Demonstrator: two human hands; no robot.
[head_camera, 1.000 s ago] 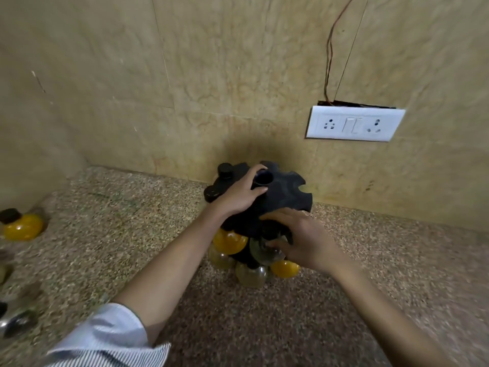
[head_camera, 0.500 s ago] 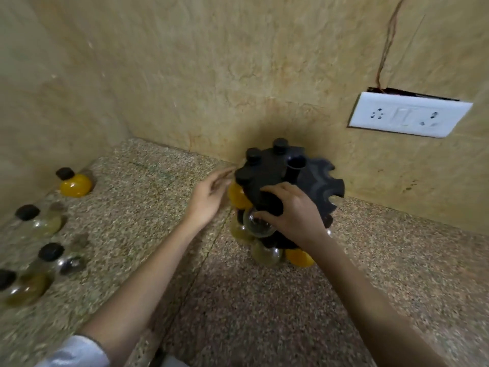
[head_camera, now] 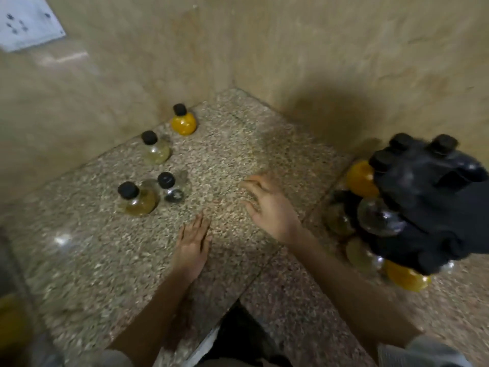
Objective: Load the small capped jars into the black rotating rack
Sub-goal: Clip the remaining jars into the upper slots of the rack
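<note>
Speckled granite formed the surface [head_camera: 111, 260], which ran into a corner between two beige stone walls [head_camera: 291, 43]; a white socket plate [head_camera: 23, 22] sat on the left wall at the top edge of the view. Both hands were empty and held nothing. The left hand [head_camera: 191, 245] lay low over the surface with its fingers straight and close together, palm down; whether it touched the stone could not be told. The right hand [head_camera: 267, 205] hovered just beyond it, fingers spread and loosely curled, pointing toward the loose jars, and was blurred.

Four small capped jars stood free on the surface, well ahead and left of the hands. The orange jar [head_camera: 183, 122] was nearest the corner. A pale yellow jar [head_camera: 154, 151] stood in front of it. Closer still, a clear jar [head_camera: 172, 189] and an amber jar [head_camera: 137, 198] stood just beside each other, possibly touching. All four were upright with black caps on.

The black rotating rack [head_camera: 428, 205] stood at the right, well apart from both hands. Three black caps showed above its top tier, and round jars in orange, clear and yellowish tones hung around its side and base. Open surface lay between the hands and the loose jars.
</note>
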